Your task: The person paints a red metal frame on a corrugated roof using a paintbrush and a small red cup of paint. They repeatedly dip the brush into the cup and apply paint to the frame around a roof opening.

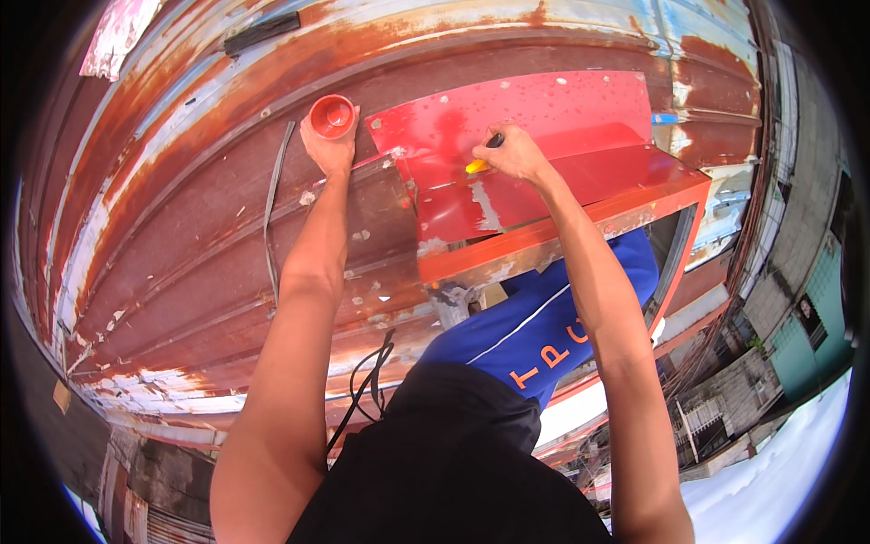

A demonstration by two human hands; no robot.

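Note:
My left hand [328, 154] is closed around a red cup [333, 116], tilted so that its open mouth shows; red colours the inside. In my right hand [514, 155] is what looks like a paintbrush [477, 167], with a yellow end low and a black end above my fingers. Its yellow end is at or just over a red metal sheet [535, 109], near the fold; whether it touches cannot be told. The sheet has glossier, darker red patches on its left part. A bare grey streak [486, 207] runs down the lower panel below my right hand.
Rusty corrugated roofing [199, 181] spreads around the sheet. An orange-red metal frame [562, 228] borders an opening close to my legs. A grey strip [275, 208] lies left of my left arm, and a black cord [367, 381] hangs beside my shirt. Buildings and wires appear far right.

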